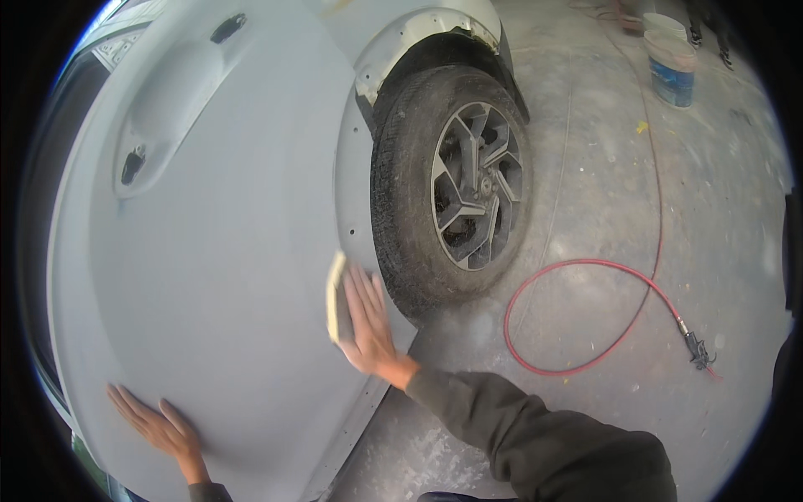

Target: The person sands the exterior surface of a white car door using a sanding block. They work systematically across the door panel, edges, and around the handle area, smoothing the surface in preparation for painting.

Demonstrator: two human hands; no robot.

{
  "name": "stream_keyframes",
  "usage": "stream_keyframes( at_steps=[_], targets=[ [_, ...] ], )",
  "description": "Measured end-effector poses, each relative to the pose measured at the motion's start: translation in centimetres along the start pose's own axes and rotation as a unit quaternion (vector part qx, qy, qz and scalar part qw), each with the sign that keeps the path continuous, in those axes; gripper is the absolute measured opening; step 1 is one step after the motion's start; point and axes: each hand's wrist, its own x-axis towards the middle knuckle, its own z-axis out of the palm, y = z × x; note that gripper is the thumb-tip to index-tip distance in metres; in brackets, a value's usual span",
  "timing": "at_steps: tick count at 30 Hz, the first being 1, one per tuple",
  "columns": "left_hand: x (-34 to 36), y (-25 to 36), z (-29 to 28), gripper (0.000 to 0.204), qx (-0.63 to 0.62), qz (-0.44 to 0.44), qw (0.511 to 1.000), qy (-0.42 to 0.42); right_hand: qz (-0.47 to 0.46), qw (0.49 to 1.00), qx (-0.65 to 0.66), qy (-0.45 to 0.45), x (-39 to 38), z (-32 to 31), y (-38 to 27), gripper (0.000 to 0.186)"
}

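A grey, matt car door panel [234, 276] fills the left side of the view, with the door handle recess [159, 105] near its upper left. My right hand [368, 322] lies over a sanding pad [335, 299] with a pale yellow edge, holding it against the panel near the wheel arch. The hand hides most of the pad, and both look slightly blurred. Lower left, my left hand [159, 425] rests flat on the same panel, fingers stretched out and thumb apart, holding nothing.
Just beyond my right hand stands the car wheel [456, 180], its tyre dusty. On the concrete floor [594, 201] a red air hose [512, 314] makes a loop ending in a dark fitting [698, 350]. A white and blue bucket [672, 71] stands far right, near someone's feet [723, 50].
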Motion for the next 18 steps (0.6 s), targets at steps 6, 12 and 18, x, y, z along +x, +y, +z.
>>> stream_keyframes(
  at_steps=[6, 12, 18],
  targets=[
    [0.1, -0.2, -0.1, 0.067, -0.007, 0.002, 1.000, 0.001, -0.004, 0.995, -0.043, 0.091, 22.0, -3.7, 1.4, 0.091],
    [-0.1, 0.5, -0.2, 0.067, -0.004, -0.006, 1.000, -0.001, -0.008, 0.993, -0.043, 0.109, 20.7, -3.2, 1.4, 0.092],
    [0.1, -0.5, -0.5, 0.068, 0.004, 0.002, 1.000, 0.008, -0.029, 0.993, -0.066, 0.094, 21.9, -3.5, 2.4, 0.093]
  ],
)
